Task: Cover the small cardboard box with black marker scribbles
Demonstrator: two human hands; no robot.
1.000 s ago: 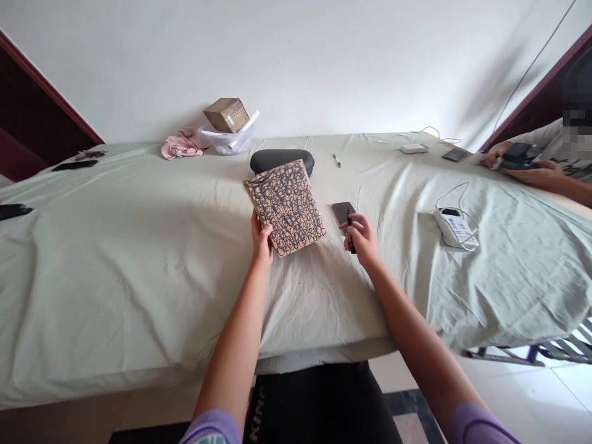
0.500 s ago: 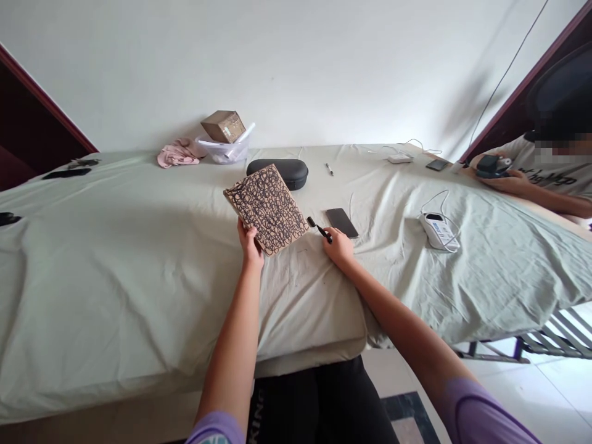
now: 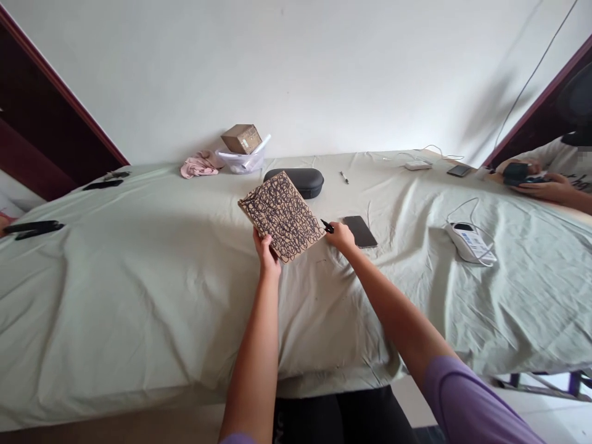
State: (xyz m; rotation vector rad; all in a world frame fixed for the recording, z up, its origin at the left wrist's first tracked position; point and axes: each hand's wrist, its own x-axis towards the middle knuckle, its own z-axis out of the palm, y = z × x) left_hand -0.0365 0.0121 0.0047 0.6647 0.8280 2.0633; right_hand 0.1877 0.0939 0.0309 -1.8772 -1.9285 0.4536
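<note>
Notebook (image 3: 281, 216) in play, brown cover scrawled with black loops, tilted and gripped at its lower corner by the left hand (image 3: 266, 250), fingers closed around the edge, forearm reaching straight out. Right hand (image 3: 341, 236) curled firmly around a black marker (image 3: 327, 226), arm angled in from the side, tip pointing left, just beside the notebook's edge. Right next to that hand, a dark phone (image 3: 359, 231) lies on the sheeted table (image 3: 139, 308). Farther out, a black zip case (image 3: 293, 183), a pen (image 3: 345, 177), a white charger (image 3: 469, 242), and at far right, a co-worker's hands (image 3: 546, 187) holding a dark device (image 3: 515, 174).
</note>
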